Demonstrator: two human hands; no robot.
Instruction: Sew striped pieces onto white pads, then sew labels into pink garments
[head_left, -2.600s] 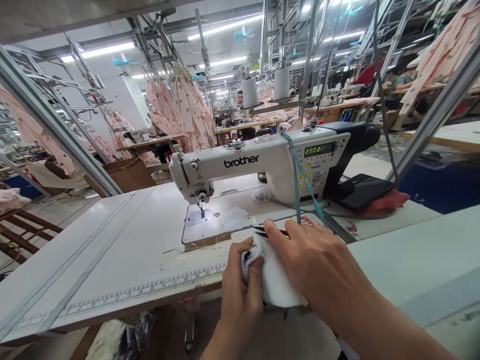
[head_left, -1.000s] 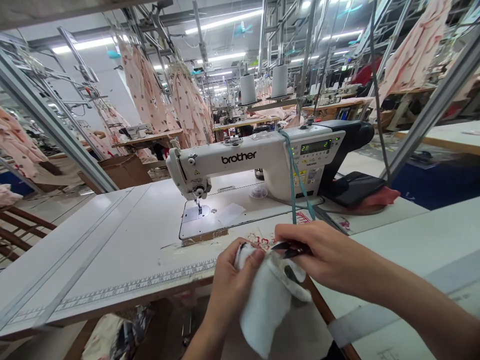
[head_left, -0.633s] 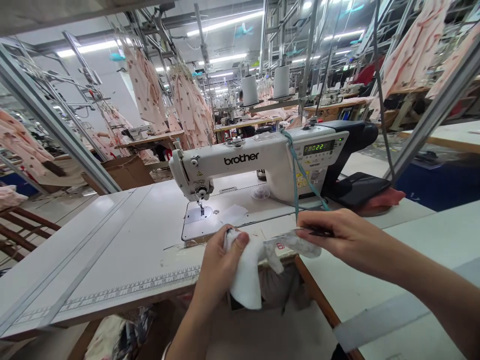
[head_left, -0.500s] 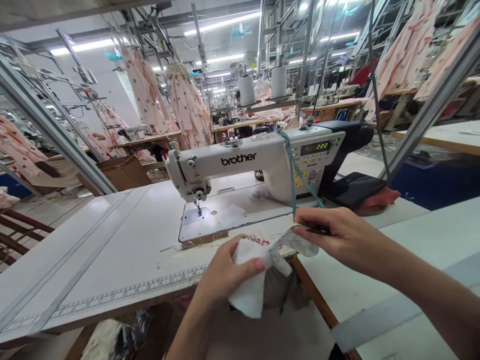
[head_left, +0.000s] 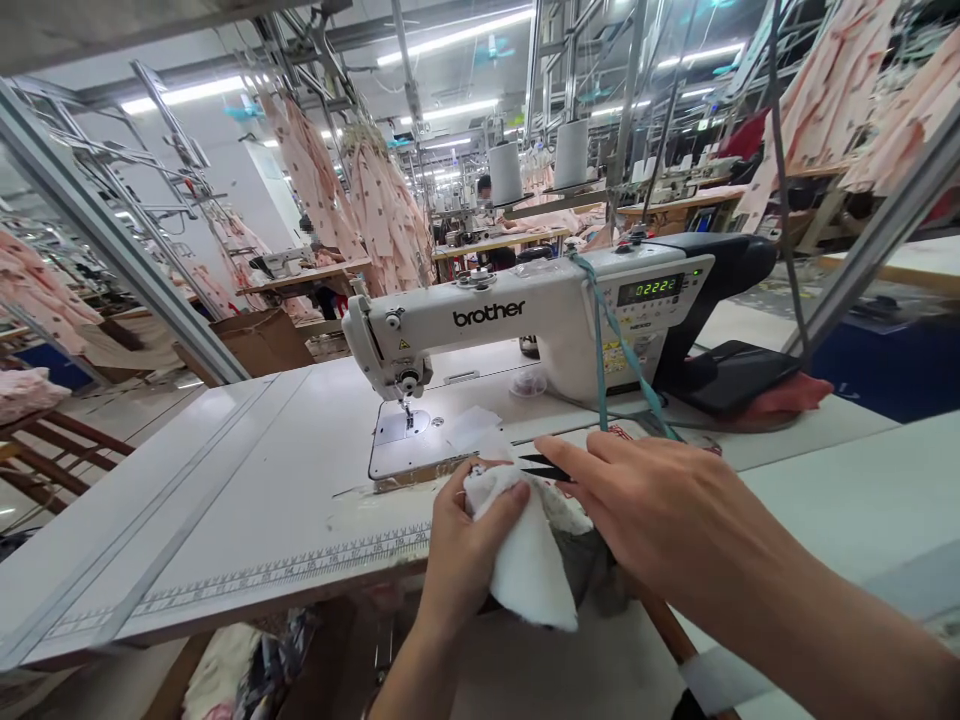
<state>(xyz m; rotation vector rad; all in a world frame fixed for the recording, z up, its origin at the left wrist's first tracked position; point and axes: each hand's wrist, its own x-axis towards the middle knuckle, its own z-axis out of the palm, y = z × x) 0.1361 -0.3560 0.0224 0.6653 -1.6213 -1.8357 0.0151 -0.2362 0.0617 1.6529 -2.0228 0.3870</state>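
Observation:
My left hand (head_left: 469, 545) pinches a small white fleecy fabric piece (head_left: 529, 560) at the table's front edge. My right hand (head_left: 667, 515) holds black thread snips (head_left: 544, 467), their pointed blades lying on the top of the fabric by my left thumb. A grey layer (head_left: 592, 570) of the piece hangs under my right hand. Just behind stands a white Brother sewing machine (head_left: 525, 320), its needle (head_left: 407, 408) to the left of my hands.
A teal cord (head_left: 622, 355) hangs from the machine down to my right hand. A ruler strip (head_left: 262, 575) runs along the white table's front edge. A dark pad on red cloth (head_left: 750, 385) lies at right. Pink garments hang behind; other workstations fill the hall.
My right hand had pulled a strip of the piece out to the right; it has now come back left, and the snips' blades rest on the fabric by my left hand.

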